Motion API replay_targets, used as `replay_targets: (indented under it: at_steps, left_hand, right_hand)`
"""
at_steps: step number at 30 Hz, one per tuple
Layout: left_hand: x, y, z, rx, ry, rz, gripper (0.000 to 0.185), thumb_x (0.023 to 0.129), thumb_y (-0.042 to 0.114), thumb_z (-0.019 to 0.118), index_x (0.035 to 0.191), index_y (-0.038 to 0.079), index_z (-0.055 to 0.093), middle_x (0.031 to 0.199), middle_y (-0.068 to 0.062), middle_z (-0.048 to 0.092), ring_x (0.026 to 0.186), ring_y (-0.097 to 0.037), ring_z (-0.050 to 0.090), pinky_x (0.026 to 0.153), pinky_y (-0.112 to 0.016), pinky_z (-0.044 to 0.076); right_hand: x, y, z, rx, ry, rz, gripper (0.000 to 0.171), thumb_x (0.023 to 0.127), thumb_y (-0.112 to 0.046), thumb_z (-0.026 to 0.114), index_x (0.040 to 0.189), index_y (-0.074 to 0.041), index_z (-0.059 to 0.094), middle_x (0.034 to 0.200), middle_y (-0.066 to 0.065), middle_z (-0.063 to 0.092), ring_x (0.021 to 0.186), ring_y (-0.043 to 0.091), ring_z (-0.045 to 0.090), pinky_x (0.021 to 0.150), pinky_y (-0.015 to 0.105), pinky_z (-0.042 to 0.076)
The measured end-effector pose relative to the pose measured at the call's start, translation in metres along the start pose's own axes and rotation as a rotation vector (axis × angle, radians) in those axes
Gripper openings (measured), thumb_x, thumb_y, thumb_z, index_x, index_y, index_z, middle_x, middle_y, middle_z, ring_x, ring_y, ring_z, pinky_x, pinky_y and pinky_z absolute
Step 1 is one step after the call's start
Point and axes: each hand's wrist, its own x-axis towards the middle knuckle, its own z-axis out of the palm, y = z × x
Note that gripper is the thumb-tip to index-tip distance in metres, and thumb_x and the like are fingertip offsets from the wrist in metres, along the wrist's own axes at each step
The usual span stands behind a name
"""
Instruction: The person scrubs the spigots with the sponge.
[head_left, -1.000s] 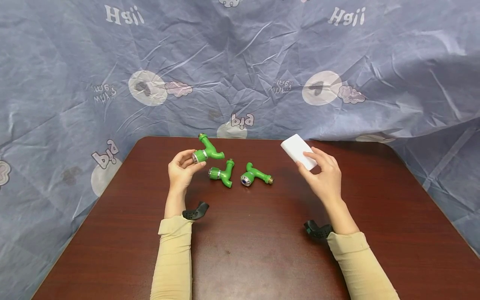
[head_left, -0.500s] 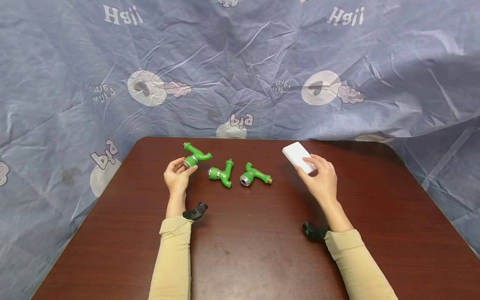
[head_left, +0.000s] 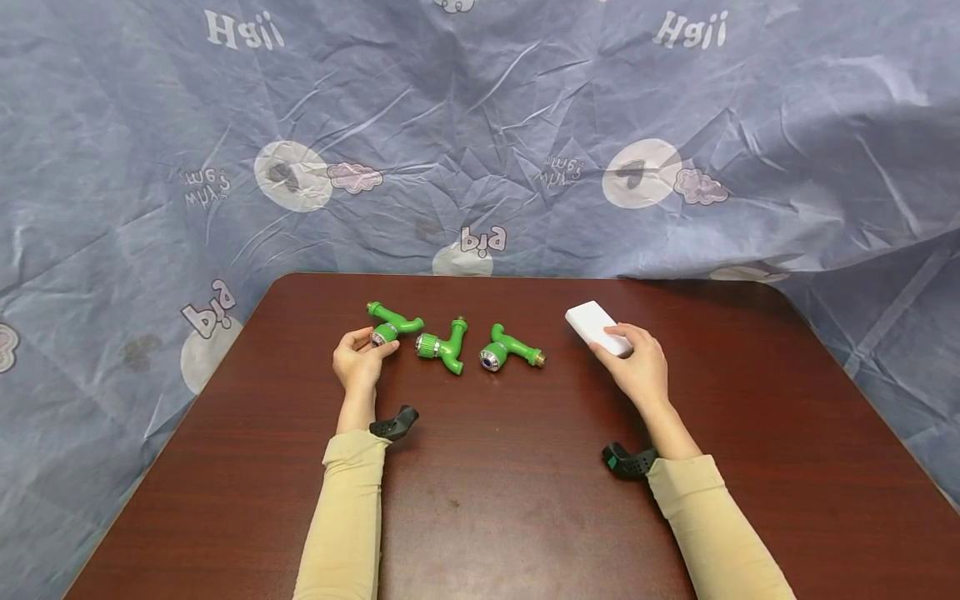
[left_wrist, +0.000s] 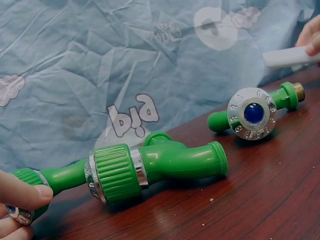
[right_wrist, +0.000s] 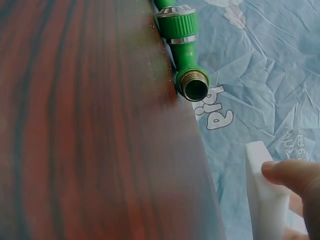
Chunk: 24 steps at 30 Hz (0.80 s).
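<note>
With thumb and fingers, my left hand (head_left: 358, 363) grips the ribbed knob of a green faucet (head_left: 401, 323) at the left. Two more green faucets lie on the table: the middle one (head_left: 452, 347) right beside the held one, and another (head_left: 516, 350) further right with a blue dot on its chrome cap (left_wrist: 253, 114) and a brass threaded end (right_wrist: 194, 86). On the right, my right hand (head_left: 640, 367) pinches a plain white block (head_left: 592, 323) by its near end. Whether the block touches the table cannot be told.
Everything is on or over a dark red-brown wooden table (head_left: 480, 500). A wrinkled blue-grey printed cloth (head_left: 480, 125) hangs behind its far edge. Black straps with camera mounts (head_left: 630, 461) sit on both wrists.
My left hand has moved left and down with its faucet, close to table level. The right hand has lowered the white block. The other two faucets have stayed put.
</note>
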Motion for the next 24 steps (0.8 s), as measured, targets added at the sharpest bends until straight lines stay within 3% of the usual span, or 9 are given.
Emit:
replay_targets:
  at_steps: [11,19,24]
  left_hand:
    - [-0.0014,-0.0010,0.0012,0.106,0.070,-0.019,0.050,0.059,0.002,0.086,0.106,0.004,0.066,0.102,-0.012,0.065,0.094,-0.023,0.061,0.077,-0.032,0.050]
    - [-0.0029,0.0017,0.0027,0.137,0.101,0.021,0.055,0.059,0.010,0.088,0.109,0.004,0.065,0.105,-0.014,0.066,0.097,-0.027,0.062,0.084,-0.037,0.048]
    - [-0.0086,0.0039,0.0053,0.189,0.114,0.073,0.059,0.064,0.025,0.087,0.114,0.006,0.062,0.112,-0.012,0.063,0.106,-0.026,0.059,0.092,-0.037,0.044]
  right_hand:
    - [-0.0034,0.0109,0.0082,-0.002,-0.120,0.063,0.042,0.077,-0.024,0.077,0.112,-0.005,0.066,0.121,0.019,0.058,0.112,0.037,0.051,0.090,0.048,0.039]
    - [-0.0035,0.0114,0.0094,-0.058,-0.192,0.094,0.059,0.074,-0.025,0.079,0.124,-0.002,0.057,0.122,0.023,0.054,0.111,0.040,0.047,0.088,0.049,0.038]
    - [-0.0038,0.0088,0.0080,-0.062,-0.230,0.115,0.070,0.075,-0.029,0.078,0.132,-0.001,0.048,0.128,0.024,0.048,0.113,0.041,0.043,0.088,0.050,0.036]
